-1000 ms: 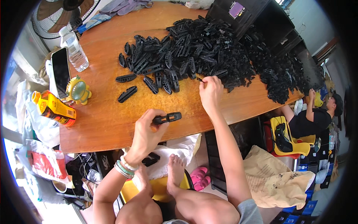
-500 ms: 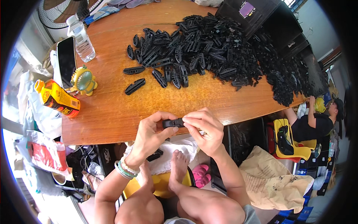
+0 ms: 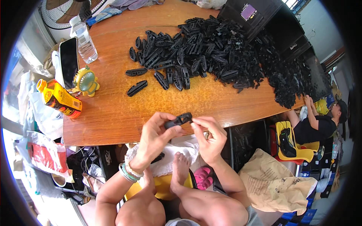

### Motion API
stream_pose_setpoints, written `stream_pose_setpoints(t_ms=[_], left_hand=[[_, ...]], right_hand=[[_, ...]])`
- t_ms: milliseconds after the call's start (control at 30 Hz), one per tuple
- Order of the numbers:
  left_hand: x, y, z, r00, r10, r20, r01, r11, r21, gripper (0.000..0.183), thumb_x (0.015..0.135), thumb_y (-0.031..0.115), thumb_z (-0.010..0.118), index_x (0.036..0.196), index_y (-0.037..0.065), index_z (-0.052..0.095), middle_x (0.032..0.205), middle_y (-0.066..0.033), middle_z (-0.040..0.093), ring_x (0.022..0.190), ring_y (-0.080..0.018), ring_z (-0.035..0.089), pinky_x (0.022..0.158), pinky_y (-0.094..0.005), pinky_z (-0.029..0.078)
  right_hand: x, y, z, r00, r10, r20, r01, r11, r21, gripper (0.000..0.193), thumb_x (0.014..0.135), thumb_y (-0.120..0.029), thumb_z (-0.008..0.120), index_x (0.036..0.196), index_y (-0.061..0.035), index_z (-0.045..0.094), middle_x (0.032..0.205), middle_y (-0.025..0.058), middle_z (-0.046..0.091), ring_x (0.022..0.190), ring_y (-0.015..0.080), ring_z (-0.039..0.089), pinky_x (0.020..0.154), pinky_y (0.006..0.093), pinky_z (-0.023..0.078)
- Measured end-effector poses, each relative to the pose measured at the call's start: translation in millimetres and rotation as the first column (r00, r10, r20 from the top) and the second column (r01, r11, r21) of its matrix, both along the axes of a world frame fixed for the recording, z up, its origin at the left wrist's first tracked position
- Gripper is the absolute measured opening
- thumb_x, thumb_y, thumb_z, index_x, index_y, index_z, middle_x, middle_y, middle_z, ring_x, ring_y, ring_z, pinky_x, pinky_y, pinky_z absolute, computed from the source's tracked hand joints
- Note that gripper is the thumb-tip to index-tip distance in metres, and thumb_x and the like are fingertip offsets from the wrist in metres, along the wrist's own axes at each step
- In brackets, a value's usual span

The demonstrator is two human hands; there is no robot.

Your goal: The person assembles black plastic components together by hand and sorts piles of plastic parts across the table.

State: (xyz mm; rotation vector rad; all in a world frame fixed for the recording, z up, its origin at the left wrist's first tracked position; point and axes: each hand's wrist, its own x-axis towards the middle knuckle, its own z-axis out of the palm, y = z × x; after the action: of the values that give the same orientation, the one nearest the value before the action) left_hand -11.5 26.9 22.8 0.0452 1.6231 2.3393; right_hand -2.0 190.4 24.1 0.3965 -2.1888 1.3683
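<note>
My left hand [image 3: 152, 137] grips a long black plastic part [image 3: 178, 121] between thumb and fingers, just above the table's near edge. The part is tilted, its right end raised, and an opening shows in that end. Beside this end my right hand [image 3: 209, 137] is closed in a pinch. Its fingertips are at the tip of the part, and whatever is between them is too small to make out. Beyond my hands, similar black parts [image 3: 162, 45] lie heaped on the wooden table [image 3: 109, 113]; a single part [image 3: 137, 88] lies at the heap's near left.
Smaller black pieces [image 3: 286, 83] spill from a dark crate [image 3: 260, 15] at the right. A water bottle [image 3: 83, 41], phone [image 3: 69, 62], small fan [image 3: 86, 81] and yellow drink bottle [image 3: 60, 100] stand at the left. At far right a person [image 3: 315, 122] reaches toward the small pieces.
The black part has turned in my left hand, its right end now raised with the opening showing. My right fingers have slid off its body to its tip.
</note>
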Motion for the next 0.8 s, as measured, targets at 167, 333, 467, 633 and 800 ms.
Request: stream_pose_setpoints(t_ms=[167,333,467,633,800], left_hand=[[3,4,-2,1.000,-0.030,0.000,0.029,0.998,-0.049,0.026,0.086,-0.001,0.060,0.108,-0.002,0.047,0.099,-0.0101,0.060,0.090,-0.0140,0.062,0.077,-0.0256,0.052],[2,-3,6,0.992,-0.118,-0.042,0.105,0.967,-0.231,0.035,0.079,-0.004,0.067,0.111,-0.002,0.053,0.089,-0.0105,0.065,0.081,-0.0123,0.064,0.070,-0.0231,0.053],[6,-3,7,0.996,-0.085,-0.026,0.077,0.970,-0.232,0.031,0.078,-0.003,0.068,0.106,-0.003,0.055,0.087,-0.0100,0.066,0.080,-0.0118,0.064,0.070,-0.0223,0.052],[6,-1,6,0.997,-0.047,0.058,0.055,0.989,-0.136,0.029,0.081,-0.001,0.067,0.107,-0.002,0.054,0.088,-0.0109,0.066,0.078,-0.0129,0.066,0.068,-0.0220,0.053],[9,-1,6,0.998,-0.049,0.026,0.052,0.992,-0.119,0.023,0.084,0.001,0.064,0.104,-0.003,0.053,0.088,-0.0110,0.065,0.077,-0.0136,0.066,0.068,-0.0233,0.053]], right_hand=[[5,-3,1,0.970,0.037,0.239,0.032,0.960,-0.278,0.014,0.077,0.006,0.066,0.090,0.0033,0.065,0.087,0.0126,0.065,0.077,0.0191,0.064,0.067,0.0272,0.050],[7,1,6,0.975,0.120,0.185,-0.108,0.991,-0.076,0.014,0.076,0.004,0.067,0.091,0.0025,0.066,0.087,0.0114,0.065,0.076,0.0198,0.063,0.066,0.0284,0.050],[7,3,2,0.997,0.078,-0.016,-0.074,0.984,0.164,0.020,0.073,0.004,0.068,0.092,-0.0007,0.066,0.085,0.0101,0.063,0.074,0.0223,0.062,0.065,0.0309,0.048],[6,7,-7,0.980,0.088,-0.180,-0.020,0.937,0.349,0.026,0.069,0.004,0.069,0.094,-0.0030,0.066,0.089,0.0084,0.062,0.079,0.0238,0.059,0.067,0.0333,0.046],[8,9,-12,0.988,0.153,-0.019,-0.148,0.978,0.144,0.024,0.073,0.000,0.069,0.097,-0.0009,0.065,0.091,0.0105,0.061,0.079,0.0241,0.059,0.069,0.0331,0.046]])
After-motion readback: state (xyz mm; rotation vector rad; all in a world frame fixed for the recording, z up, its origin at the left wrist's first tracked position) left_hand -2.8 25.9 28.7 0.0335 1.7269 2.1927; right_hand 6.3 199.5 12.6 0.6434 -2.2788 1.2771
